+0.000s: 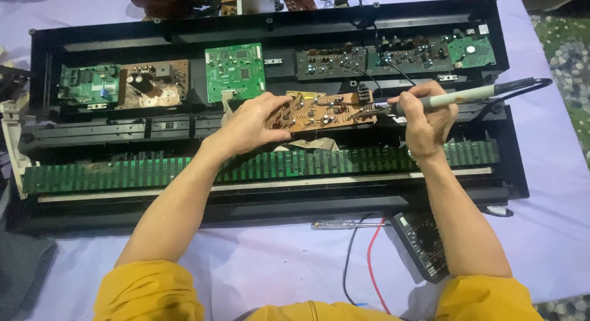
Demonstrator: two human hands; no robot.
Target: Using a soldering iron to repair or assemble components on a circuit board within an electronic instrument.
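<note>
Two sleeves: yellow, at the near edge, one on each forearm.
Meter: one black multimeter (423,244) lies near right on the pale cloth (276,259), with one red and one black lead curling off toward the near edge.
Screwdriver: one clear-handled screwdriver (341,224) lies on the cloth just left of the meter, beside the near rim of the case.
Case: one long black opened keyboard case (510,149) spans the scene from left to right.
Contact strip: one long green strip board (123,173) runs along the near part of the case.
Left hand: the left hand (249,125) grips the left end of one brown circuit board (319,111), thumb on the near edge and fingers wrapped over the far edge.
Brown board: held tilted above the middle of the case, its component side facing up.
Right hand: the right hand (427,121) is closed around one soldering iron (455,98), pen-fashion.
Iron tip: it meets the right end of the brown board; whether it touches a joint is hard to tell.
Far boards: about six boards are mounted along the far half of the case, among them one square green board (235,71) near the middle.
</note>
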